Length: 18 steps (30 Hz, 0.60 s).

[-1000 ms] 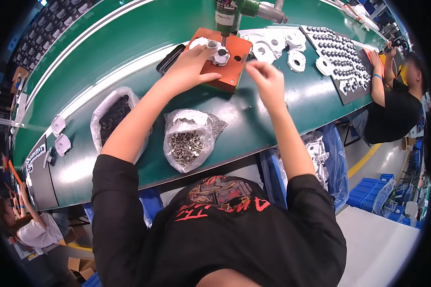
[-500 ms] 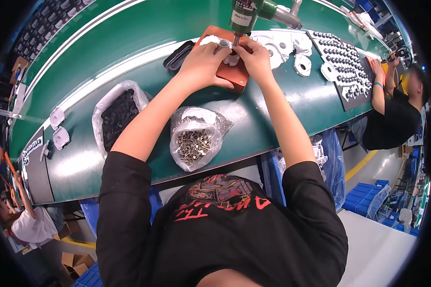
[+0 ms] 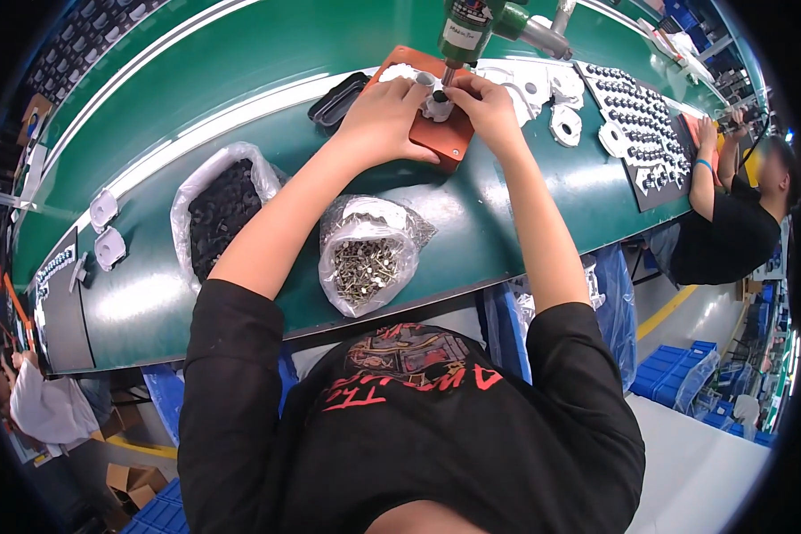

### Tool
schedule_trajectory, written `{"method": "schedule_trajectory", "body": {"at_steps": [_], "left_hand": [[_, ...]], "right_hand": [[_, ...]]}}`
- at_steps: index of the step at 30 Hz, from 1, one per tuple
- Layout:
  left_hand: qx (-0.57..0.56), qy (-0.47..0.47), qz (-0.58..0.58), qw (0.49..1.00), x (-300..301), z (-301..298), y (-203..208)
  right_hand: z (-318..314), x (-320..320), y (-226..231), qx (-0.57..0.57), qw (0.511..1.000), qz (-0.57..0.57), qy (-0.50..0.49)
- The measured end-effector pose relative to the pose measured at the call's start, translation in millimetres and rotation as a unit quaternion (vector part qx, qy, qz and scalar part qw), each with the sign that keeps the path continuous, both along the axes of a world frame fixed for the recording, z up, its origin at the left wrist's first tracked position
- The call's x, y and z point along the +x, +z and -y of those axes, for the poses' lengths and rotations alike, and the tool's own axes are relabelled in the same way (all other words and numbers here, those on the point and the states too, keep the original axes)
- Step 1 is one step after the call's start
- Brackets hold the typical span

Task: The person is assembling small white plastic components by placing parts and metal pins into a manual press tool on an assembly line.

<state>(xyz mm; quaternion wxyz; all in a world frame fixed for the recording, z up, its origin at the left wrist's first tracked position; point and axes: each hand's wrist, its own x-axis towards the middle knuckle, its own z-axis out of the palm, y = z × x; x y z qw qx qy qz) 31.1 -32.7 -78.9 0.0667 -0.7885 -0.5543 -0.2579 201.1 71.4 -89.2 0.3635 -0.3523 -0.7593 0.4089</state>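
Observation:
An orange block (image 3: 438, 141) lies on the green bench with a white moulded part (image 3: 435, 110) on top. My left hand (image 3: 378, 123) is closed over the block's left side, its fingers on the white part and its thumb along the block's near edge. A small black round piece (image 3: 440, 96) sits on the white part. Just right of it, my right hand (image 3: 491, 109) pinches beside the tip of a hanging green power screwdriver (image 3: 467, 34); what is between its fingertips is too small to make out.
A clear bag of screws (image 3: 363, 267) and a bag of black pieces (image 3: 222, 205) stand nearer me. A black tray (image 3: 336, 102) lies left of the block. White parts (image 3: 564, 125) and a loaded dark board (image 3: 645, 133) are at right. A co-worker (image 3: 730, 214) sits beyond.
My right hand has drawn slightly right, and the black round piece shows more plainly. My left hand keeps its place on the block. The whole view has shifted a little.

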Motion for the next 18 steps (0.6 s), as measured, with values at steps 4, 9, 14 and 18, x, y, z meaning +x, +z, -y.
{"method": "schedule_trajectory", "body": {"at_steps": [4, 9, 14, 18], "left_hand": [[-0.003, 0.002, 0.007, 1.000, -0.4, -0.2, -2.0], [-0.011, 0.004, 0.011, 1.000, -0.2, 1.0, -1.3], [-0.010, 0.003, 0.009, 1.000, 0.4, 1.3, -1.3], [-0.002, 0.000, 0.015, 1.000, 0.0, 1.2, -1.6]], "right_hand": [[-2.0, 1.7, -1.6, -0.006, 1.000, -0.005, 0.013], [-1.6, 2.1, 0.4, -0.022, 1.000, -0.005, 0.017], [-1.6, 3.9, 2.8, -0.025, 0.999, 0.010, 0.019], [0.9, 1.4, 8.0, -0.033, 0.999, 0.018, 0.017]]}}
